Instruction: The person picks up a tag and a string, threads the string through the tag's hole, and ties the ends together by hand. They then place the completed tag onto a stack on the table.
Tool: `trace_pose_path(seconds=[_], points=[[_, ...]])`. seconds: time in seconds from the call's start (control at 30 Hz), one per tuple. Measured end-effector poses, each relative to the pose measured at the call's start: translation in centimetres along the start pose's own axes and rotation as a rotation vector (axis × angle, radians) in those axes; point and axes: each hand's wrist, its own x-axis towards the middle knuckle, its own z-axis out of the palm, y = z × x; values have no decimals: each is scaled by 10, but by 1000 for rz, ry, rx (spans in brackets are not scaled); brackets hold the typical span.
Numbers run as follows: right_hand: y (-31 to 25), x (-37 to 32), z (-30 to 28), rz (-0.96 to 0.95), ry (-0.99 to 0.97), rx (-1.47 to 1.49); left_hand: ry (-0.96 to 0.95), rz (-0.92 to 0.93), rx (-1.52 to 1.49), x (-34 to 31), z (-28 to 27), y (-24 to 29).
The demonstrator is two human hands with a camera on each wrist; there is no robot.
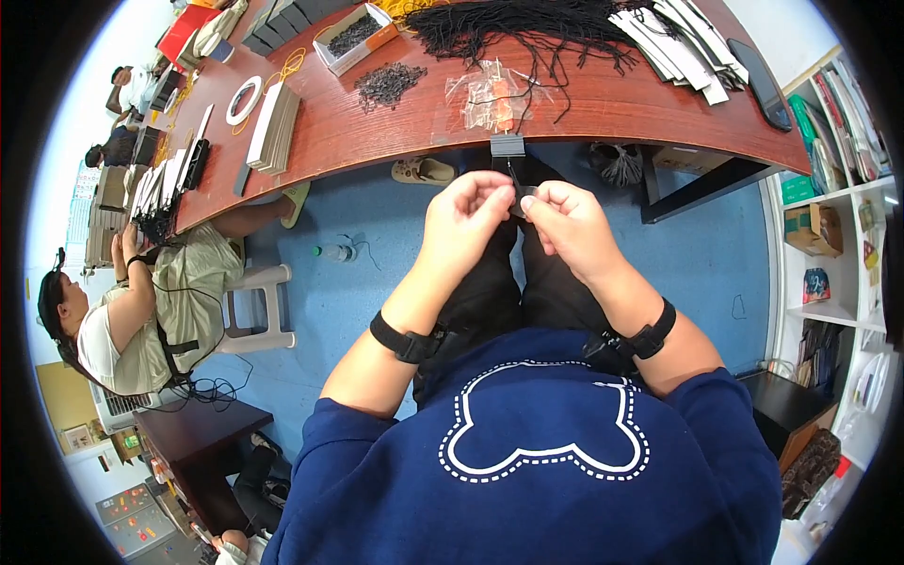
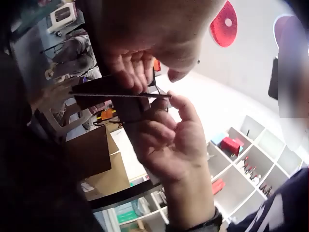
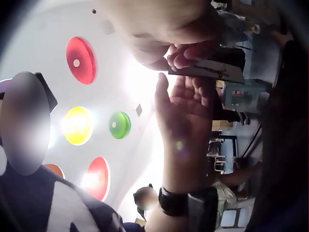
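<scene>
Between the two hands, in front of the dark trousers, is a thin dark card [image 1: 529, 196] with a black cord [image 1: 511, 168] beside it. My right hand [image 1: 572, 229] pinches the card's edge between thumb and finger. My left hand [image 1: 463, 218] is close against the other side. In the right wrist view, the left hand [image 3: 188, 99] shows its palm, its thumb apart from the fingers, which lie by the card [image 3: 217, 71]. Seen edge-on in the left wrist view, the card [image 2: 111, 95] passes under the left fingertips. A small stack of dark cards [image 1: 508, 145] lies at the table edge.
On the red-brown table [image 1: 330, 132] lie clear plastic bags [image 1: 494, 99], small black pieces [image 1: 390, 85], an open box [image 1: 356, 40], black cords [image 1: 518, 28], white strips [image 1: 673, 47] and a phone [image 1: 759, 83]. Another person [image 1: 141, 311] sits at the left. Shelves [image 1: 833, 235] stand at right.
</scene>
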Motion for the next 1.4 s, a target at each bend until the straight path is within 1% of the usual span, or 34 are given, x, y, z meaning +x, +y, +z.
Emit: trace_pose_path(seconds=[0.03, 0.1, 0.17, 0.2, 0.23, 0.27, 0.3, 0.33, 0.37, 0.43, 0.47, 0.5, 0.53, 0.57, 0.6, 0.63, 0.7, 0.73, 0.8, 0.83, 0.87, 0.9, 0.97, 1.0, 1.03, 1.1, 1.13, 1.17, 1.23, 1.27, 1.3, 1.33, 1.37, 1.4], points=[[-2, 2, -1, 5, 7, -37, 4, -112, -33, 8, 1, 2], [-8, 2, -2, 6, 24, -81, -12, -157, -150, 17, 0, 3], [-17, 2, -1, -21, 41, -279, -40, -211, -163, 19, 0, 10], [-21, 1, -2, 12, 34, -274, -49, -208, -163, 20, -2, 10], [-23, 1, -3, 9, 42, -274, -91, -218, -278, 19, -3, 10], [-25, 1, -4, 9, 23, -334, -132, -228, -393, 17, -4, 9], [-27, 1, -6, 9, 4, -394, -139, -228, -393, 14, -3, 11], [-29, -1, -8, 43, -35, -393, -187, -242, -490, 10, -1, 12], [-26, -2, -11, 43, -26, -393, -235, -258, -587, 6, 0, 13], [-14, -5, -18, 95, -143, -424, -281, -263, -627, -2, -3, 13], [-8, -6, -20, 126, -154, -402, -322, -251, -638, -5, -7, 13], [-15, -9, -18, 183, -166, -425, -363, -241, -650, -9, -8, 12], [-1, -10, -22, 100, -182, -448, -369, -276, -486, -13, -7, 13], [3, -10, -20, 15, -198, -472, -367, -254, -144, -16, -5, 16], [3, -13, -20, 157, -151, -359, -352, -194, 80, -20, 0, 12], [2, -14, -18, 155, -141, -360, -335, -128, 303, -25, 4, 7], [-1, -16, -15, 225, -112, -335, -383, -55, 530, -26, 4, 10], [3, -17, -12, 253, -106, -292, -393, -40, 560, -27, 4, 10], [3, -19, -10, 295, -177, -284, -427, -16, 581, -29, 6, 10], [7, -18, -11, 299, -210, -291, -426, 127, 774, -30, 6, 12], [4, -20, -9, 284, -203, -356, -415, 278, 964, -30, 7, 13], [4, -20, -9, 282, -237, -489, -426, 292, 958, -31, 8, 12], [7, -19, -12, 442, -298, -381, -395, 416, 1187, -33, 9, 6], [14, -16, -18, 508, -339, -293, -353, 479, 1147, -32, 10, 5], [17, -16, -20, 504, -331, -296, -355, 488, 1144, -33, 11, 2], [17, -16, -24, 494, -338, -121, -178, 541, 1009, -33, 11, -5], [26, -16, -27, 511, -321, -92, -105, 461, 918, -35, 10, -11], [28, -16, -28, 482, -303, -94, -75, 206, 708, -38, 5, -25], [32, -16, -29, 525, -290, -68, -58, -180, 248, -35, 7, -18], [31, -15, -28, 531, -268, -88, -58, -161, 244, -34, 5, -18], [28, -16, -30, 529, -292, -91, -85, -231, 176, -32, -1, -18], [25, -16, -32, 491, -372, -263, -110, -302, 108, -29, -5, -18], [23, -17, -32, 452, -454, -433, -25, -304, 85, -27, -6, -7], [22, -22, -34, 280, -480, -645, -19, -263, 81, -24, -12, -4]])
